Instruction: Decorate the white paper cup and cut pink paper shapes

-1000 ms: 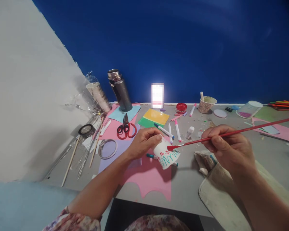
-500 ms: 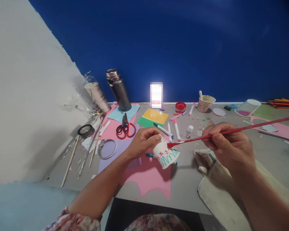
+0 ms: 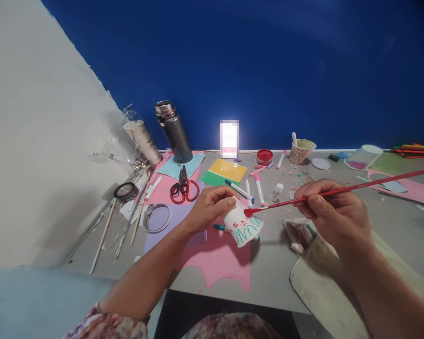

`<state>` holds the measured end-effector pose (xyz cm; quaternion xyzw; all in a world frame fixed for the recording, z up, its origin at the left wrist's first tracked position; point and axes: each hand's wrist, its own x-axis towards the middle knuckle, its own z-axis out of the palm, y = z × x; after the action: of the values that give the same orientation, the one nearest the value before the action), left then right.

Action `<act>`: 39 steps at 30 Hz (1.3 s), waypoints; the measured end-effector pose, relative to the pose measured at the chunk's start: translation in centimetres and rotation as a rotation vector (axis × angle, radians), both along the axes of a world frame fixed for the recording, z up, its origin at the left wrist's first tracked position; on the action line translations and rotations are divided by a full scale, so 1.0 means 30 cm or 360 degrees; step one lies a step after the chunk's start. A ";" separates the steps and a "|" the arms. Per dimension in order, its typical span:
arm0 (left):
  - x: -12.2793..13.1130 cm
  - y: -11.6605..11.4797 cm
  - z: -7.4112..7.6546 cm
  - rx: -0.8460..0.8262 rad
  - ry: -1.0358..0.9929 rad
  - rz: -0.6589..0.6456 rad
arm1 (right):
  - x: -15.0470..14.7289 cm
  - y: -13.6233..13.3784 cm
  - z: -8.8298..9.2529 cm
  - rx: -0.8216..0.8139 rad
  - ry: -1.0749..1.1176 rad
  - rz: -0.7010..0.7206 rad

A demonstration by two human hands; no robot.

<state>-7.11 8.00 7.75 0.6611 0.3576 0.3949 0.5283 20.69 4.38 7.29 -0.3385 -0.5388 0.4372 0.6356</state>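
My left hand (image 3: 210, 206) grips a small white paper cup (image 3: 243, 227) by its base, tilted on its side over a pink paper sheet (image 3: 219, 259). The cup bears a teal zigzag line and red marks. My right hand (image 3: 334, 214) pinches a long red paintbrush (image 3: 342, 190), whose red-loaded tip touches the upper side of the cup. A teal marker (image 3: 221, 228) lies under the cup.
On the grey table (image 3: 275, 263) lie red scissors (image 3: 183, 188), tape rolls (image 3: 158, 218), several markers (image 3: 259, 190), a red paint pot (image 3: 264, 156), a patterned cup (image 3: 302, 151), a steel flask (image 3: 174, 132), stacked cups (image 3: 143, 140), coloured papers and a stained cloth (image 3: 325, 268).
The brush tip has slid slightly left and up along the cup. My left hand keeps the cup almost still.
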 end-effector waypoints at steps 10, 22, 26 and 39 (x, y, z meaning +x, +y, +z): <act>0.001 0.004 -0.006 0.0003 -0.0112 -0.0046 | 0.000 0.003 0.005 -0.0027 0.0086 -0.0004; -0.004 0.011 -0.024 0.0033 -0.0334 0.0006 | 0.022 0.042 0.036 -0.0182 0.0532 -0.0170; -0.009 0.016 -0.025 -0.0069 -0.0460 0.0134 | 0.023 0.052 0.037 -0.0235 0.0630 -0.0242; -0.018 0.028 0.055 -0.0970 -0.1370 0.0433 | 0.014 0.056 0.025 -0.0054 0.0447 -0.0303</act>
<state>-7.65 8.85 9.41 0.2045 0.2895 0.5732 0.7388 21.09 6.07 8.04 -0.3344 -0.4026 0.4271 0.7373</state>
